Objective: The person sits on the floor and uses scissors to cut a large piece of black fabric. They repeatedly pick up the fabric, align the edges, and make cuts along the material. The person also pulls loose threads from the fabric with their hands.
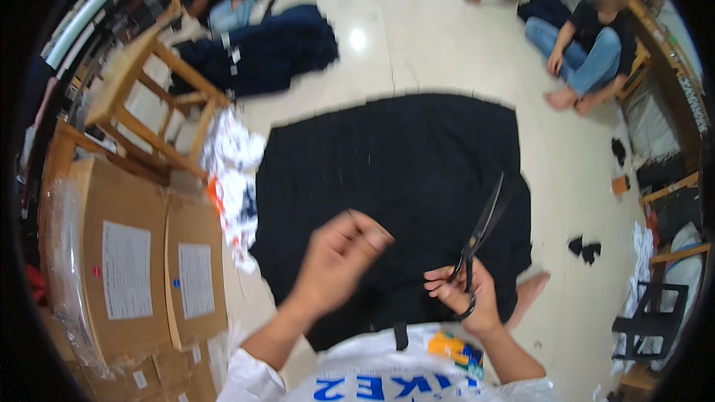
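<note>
Across my lap and the floor ahead spreads a large black cloth, its far edge slightly wavy. Above its near part, my left hand is raised with fingertips pinched together; whatever they hold, if anything, is too small to make out. My right hand grips a pair of black-handled scissors, fingers through the loops. The long blades point away from me over the cloth's right side. A few pale thread-like marks show on the cloth. Apart from each other, both hands hover near the cloth's front.
Cardboard boxes stand at the left, near a wooden stool. White cloth pieces lie beside the black cloth. Beyond is a dark fabric pile. Black scraps and a black plastic frame are at right. Several people sit farther off.
</note>
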A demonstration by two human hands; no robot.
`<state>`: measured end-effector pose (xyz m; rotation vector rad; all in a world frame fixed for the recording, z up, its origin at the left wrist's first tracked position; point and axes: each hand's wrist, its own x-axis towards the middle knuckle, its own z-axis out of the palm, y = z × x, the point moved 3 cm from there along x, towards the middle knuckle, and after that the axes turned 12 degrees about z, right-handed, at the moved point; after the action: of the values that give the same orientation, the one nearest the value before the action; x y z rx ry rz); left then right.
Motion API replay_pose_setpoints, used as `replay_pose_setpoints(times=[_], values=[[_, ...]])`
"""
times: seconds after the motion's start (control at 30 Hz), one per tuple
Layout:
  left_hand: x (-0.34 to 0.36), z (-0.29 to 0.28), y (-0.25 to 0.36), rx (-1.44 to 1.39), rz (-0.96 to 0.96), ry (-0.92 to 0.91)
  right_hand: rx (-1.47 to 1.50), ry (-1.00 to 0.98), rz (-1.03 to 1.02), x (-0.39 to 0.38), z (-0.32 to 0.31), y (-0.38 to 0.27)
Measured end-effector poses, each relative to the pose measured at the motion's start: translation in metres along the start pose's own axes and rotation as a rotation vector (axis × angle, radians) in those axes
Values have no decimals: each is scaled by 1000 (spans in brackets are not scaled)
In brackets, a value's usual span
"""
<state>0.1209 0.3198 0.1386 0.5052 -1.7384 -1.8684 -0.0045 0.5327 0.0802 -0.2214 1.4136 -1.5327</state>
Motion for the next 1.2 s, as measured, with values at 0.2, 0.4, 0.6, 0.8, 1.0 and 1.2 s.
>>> replay_pose_setpoints(times=[0.2,0.4,0.6,0.8,1.0,1.2], values=[[13,97,-6,276,557,-321,486,-145,-84,23,6,-23],[28,137,-22,241,633,-555,729,-41,-65,26,-62,-16],[41,128,-65,52,327,-788,590,462,-126,-22,-187,19],[67,85,-78,499,491,-659,-252,1558,-113,-165,-466,123],[2,44,-116,722,-25,-750,-995,1943,242,-234,-485,153],[-43,66,-100,536,169,-750,-561,1616,-183,-135,-406,113]])
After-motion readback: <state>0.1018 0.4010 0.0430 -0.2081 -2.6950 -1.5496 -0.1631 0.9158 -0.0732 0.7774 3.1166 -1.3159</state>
